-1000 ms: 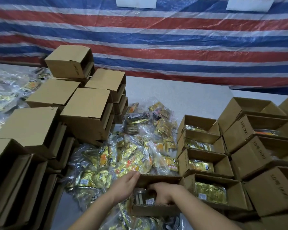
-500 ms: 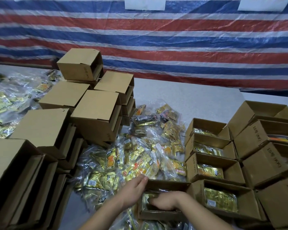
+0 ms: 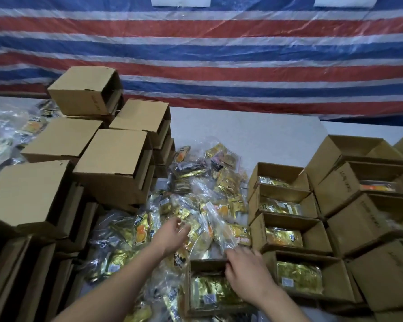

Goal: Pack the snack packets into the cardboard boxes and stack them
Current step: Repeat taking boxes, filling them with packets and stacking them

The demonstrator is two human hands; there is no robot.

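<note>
A heap of gold and clear snack packets (image 3: 203,205) lies in the middle of the table. Close to me stands an open cardboard box (image 3: 196,268) with a gold packet (image 3: 209,293) lying flat inside. My left hand (image 3: 172,233) hovers over the heap just beyond the box's left corner, fingers loosely bent and holding nothing. My right hand (image 3: 244,273) lies over the box's far right corner, fingers spread across the rim toward the heap. To the right, a column of open boxes (image 3: 289,219) each holds a gold packet.
Closed boxes (image 3: 112,163) are stacked at left and back left, with more stacks (image 3: 14,263) along the near left. Further open boxes (image 3: 368,212) fill the right side. Loose packets (image 3: 7,135) lie at far left. A striped tarpaulin (image 3: 219,54) hangs behind the grey tabletop (image 3: 254,135).
Both hands have come out of the near box. The left hand moved up and left over the heap; the right hand rose to the box's far rim. The packet stays inside.
</note>
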